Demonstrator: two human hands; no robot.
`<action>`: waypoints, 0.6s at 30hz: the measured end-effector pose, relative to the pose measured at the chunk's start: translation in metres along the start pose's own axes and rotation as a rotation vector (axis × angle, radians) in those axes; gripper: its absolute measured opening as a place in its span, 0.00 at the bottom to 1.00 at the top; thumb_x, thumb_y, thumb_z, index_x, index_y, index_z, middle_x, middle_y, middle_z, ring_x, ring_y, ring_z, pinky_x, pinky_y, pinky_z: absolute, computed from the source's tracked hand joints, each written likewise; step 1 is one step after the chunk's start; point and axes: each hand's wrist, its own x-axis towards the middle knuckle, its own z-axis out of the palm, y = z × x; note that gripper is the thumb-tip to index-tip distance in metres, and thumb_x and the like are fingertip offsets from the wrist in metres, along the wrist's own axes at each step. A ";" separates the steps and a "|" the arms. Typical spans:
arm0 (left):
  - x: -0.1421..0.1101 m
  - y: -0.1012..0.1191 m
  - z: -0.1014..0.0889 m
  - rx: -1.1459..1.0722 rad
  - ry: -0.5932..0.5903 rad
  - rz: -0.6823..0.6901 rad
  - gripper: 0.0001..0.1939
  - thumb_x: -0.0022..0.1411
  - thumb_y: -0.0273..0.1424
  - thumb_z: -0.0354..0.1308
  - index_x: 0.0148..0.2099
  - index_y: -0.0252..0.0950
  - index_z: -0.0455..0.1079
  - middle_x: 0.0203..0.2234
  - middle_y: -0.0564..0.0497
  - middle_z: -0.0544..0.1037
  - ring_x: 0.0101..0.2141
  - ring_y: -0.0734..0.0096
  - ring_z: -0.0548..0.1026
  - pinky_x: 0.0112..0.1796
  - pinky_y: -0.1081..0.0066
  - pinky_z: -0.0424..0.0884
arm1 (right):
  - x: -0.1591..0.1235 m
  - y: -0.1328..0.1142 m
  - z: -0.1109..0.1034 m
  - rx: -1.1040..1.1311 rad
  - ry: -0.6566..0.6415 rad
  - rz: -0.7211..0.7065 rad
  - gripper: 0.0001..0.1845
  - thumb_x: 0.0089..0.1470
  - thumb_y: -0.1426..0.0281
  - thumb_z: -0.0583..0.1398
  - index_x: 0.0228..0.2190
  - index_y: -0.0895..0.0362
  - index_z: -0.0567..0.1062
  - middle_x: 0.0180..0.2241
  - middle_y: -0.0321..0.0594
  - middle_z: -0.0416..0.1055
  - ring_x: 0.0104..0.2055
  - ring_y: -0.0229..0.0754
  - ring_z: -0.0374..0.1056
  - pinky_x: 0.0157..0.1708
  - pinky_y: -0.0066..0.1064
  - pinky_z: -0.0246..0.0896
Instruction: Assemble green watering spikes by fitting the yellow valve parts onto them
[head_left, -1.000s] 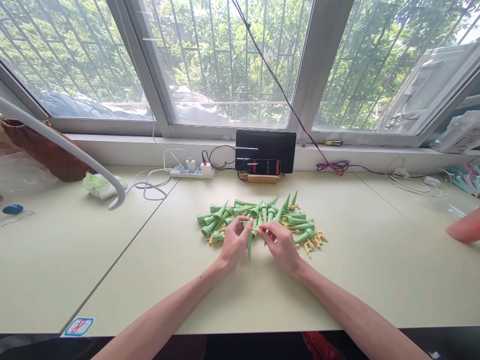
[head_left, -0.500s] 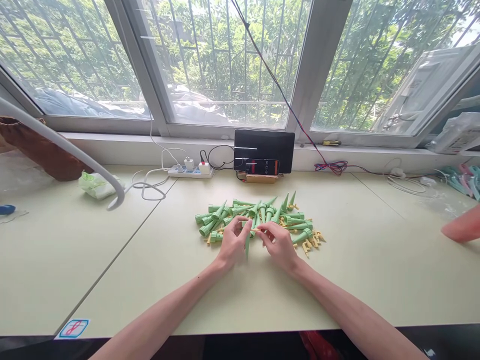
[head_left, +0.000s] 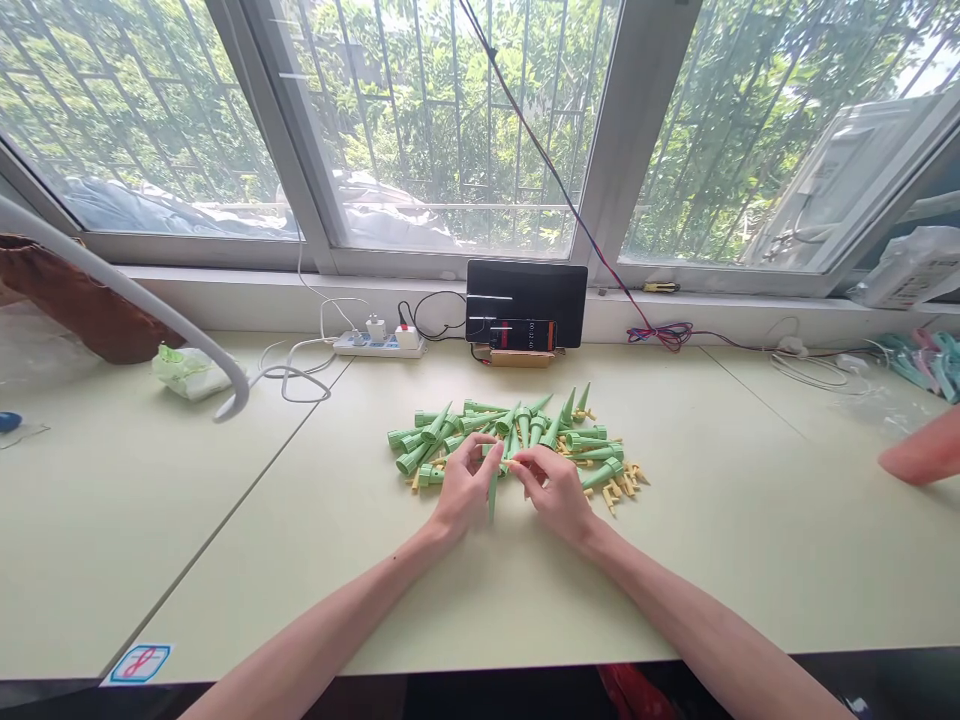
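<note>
My left hand (head_left: 466,484) is closed around a green plastic watering spike (head_left: 492,497), its pointed end hanging down below the fingers. Opposite it, my right hand (head_left: 556,490) pinches a small yellow plastic piece (head_left: 508,462) against the upper part of that spike. Whether the piece sits inside the spike or only touches it, I cannot tell. Just behind both hands lies a heap of green spikes (head_left: 430,448) with ribbed caps, pointing various ways. Loose yellow pieces (head_left: 619,490) are scattered at the heap's right side, by my right hand.
A black tablet (head_left: 525,285) with a phone (head_left: 523,334) before it stands at the back. Left of them is a power strip (head_left: 379,345) with cables. A white curved tube (head_left: 187,330) arches over the left. A reddish object (head_left: 919,450) lies at the right.
Both hands keep almost the same pose, with the spike and yellow piece still held together. The whole view has shifted very slightly.
</note>
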 end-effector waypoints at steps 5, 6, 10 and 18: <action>0.000 0.000 0.001 0.006 0.005 0.013 0.18 0.60 0.47 0.59 0.41 0.37 0.67 0.20 0.58 0.67 0.17 0.81 0.59 0.16 0.80 0.55 | 0.000 -0.001 0.000 0.006 -0.013 0.018 0.12 0.64 0.62 0.56 0.33 0.56 0.74 0.29 0.39 0.71 0.23 0.36 0.64 0.24 0.28 0.61; -0.001 0.000 0.001 0.010 0.006 0.014 0.18 0.60 0.47 0.59 0.41 0.37 0.67 0.20 0.57 0.67 0.18 0.80 0.59 0.17 0.80 0.55 | 0.000 -0.001 0.000 0.004 -0.016 0.020 0.13 0.64 0.62 0.56 0.33 0.56 0.74 0.29 0.39 0.70 0.23 0.36 0.63 0.24 0.28 0.61; -0.001 0.001 0.001 0.022 0.004 0.022 0.18 0.60 0.47 0.59 0.40 0.37 0.68 0.21 0.56 0.68 0.20 0.78 0.63 0.18 0.79 0.56 | 0.000 -0.001 0.000 0.008 -0.028 0.021 0.13 0.64 0.62 0.56 0.32 0.56 0.73 0.28 0.39 0.70 0.23 0.36 0.63 0.23 0.28 0.60; -0.001 0.001 0.001 0.015 -0.002 0.031 0.19 0.59 0.48 0.59 0.41 0.36 0.68 0.22 0.55 0.70 0.22 0.75 0.68 0.19 0.78 0.59 | 0.000 0.000 0.000 0.021 -0.032 0.025 0.12 0.64 0.63 0.56 0.31 0.56 0.72 0.28 0.38 0.70 0.23 0.35 0.62 0.23 0.28 0.60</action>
